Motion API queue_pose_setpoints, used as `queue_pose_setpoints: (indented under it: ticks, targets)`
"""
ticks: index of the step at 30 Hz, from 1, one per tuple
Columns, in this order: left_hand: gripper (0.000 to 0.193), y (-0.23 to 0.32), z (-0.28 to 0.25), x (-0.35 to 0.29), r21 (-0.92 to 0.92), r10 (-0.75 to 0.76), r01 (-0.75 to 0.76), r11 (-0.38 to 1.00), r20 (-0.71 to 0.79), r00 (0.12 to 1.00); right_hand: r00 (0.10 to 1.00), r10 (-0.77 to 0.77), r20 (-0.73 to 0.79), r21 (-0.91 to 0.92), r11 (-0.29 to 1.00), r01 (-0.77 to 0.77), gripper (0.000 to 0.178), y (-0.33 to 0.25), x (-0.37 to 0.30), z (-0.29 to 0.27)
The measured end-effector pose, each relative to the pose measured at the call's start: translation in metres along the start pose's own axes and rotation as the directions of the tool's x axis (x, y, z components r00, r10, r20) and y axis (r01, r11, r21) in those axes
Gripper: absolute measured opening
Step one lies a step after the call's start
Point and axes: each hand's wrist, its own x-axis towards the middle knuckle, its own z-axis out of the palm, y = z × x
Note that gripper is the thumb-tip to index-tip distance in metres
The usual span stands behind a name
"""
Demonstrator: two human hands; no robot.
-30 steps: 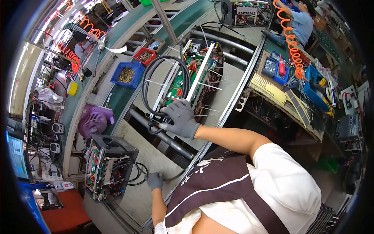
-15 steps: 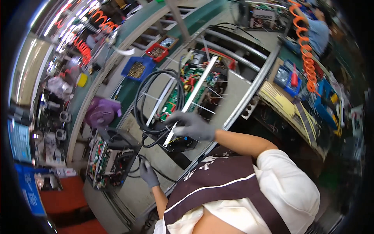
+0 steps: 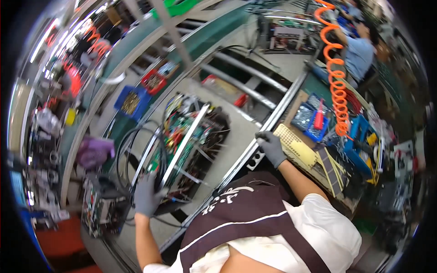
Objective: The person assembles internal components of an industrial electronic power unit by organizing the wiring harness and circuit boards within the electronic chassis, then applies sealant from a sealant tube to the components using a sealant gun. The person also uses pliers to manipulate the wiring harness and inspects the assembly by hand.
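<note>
An open electronics chassis [image 3: 182, 145] lies on the bench in front of me, with green circuit boards, wiring and a white metal bar [image 3: 184, 148] along its top. A black cable [image 3: 119, 157] is coiled at its left side. My left hand [image 3: 146, 196], gloved in grey, rests at the chassis's near end beside the cable. Its thumb stands apart from the fingers; I see no grip on anything. My right hand [image 3: 271, 149], also gloved, is over the metal rail [image 3: 243, 157], next to the yellow perforated sheet [image 3: 295, 145]. Its fingers reach forward, slightly bent, with nothing visible in them.
A second chassis [image 3: 104, 207] stands at left, near a purple fan [image 3: 94, 151]. Blue [image 3: 132, 103] and red [image 3: 153, 82] bins of small parts sit beyond. On the right are a red-handled tool [image 3: 319, 116], a blue bin [image 3: 314, 129] and a coiled orange hose [image 3: 337, 82]. A co-worker [image 3: 357, 54] sits far right.
My right hand has left the chassis and moved right to the rail by the yellow sheet. The left hand has come up to the chassis's near end. The view has turned right.
</note>
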Motion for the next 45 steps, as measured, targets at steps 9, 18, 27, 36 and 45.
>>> queue_pose_setpoints:
  ticks: [9,18,27,36,45]
  targets:
    - [0.046,-0.028,-0.02,0.033,-0.418,-0.081,0.26,0.87,0.4,0.913,0.991,0.132,-0.02,-0.339,0.932,-0.132,0.025,0.081,-0.052,-0.079]
    - [0.041,-0.127,-0.081,0.043,-0.69,-0.394,0.235,0.685,-0.078,0.916,0.863,0.437,-0.253,-0.418,0.755,-0.505,0.027,0.19,-0.14,-0.116]
    - [0.058,-0.015,-0.009,0.08,0.123,0.167,-0.139,0.983,-0.254,0.953,0.627,0.769,-0.124,-0.695,0.383,-0.608,0.036,0.262,-0.199,-0.113]
    - [0.048,0.062,0.052,0.076,0.242,0.206,-0.157,0.958,-0.193,0.959,0.649,0.759,0.043,-0.894,0.319,-0.314,0.042,0.493,-0.332,-0.091]
    - [0.052,0.092,0.057,0.095,0.111,0.01,-0.002,0.994,-0.067,0.998,0.774,0.632,-0.031,-0.78,0.469,-0.415,0.043,0.605,-0.187,0.01]
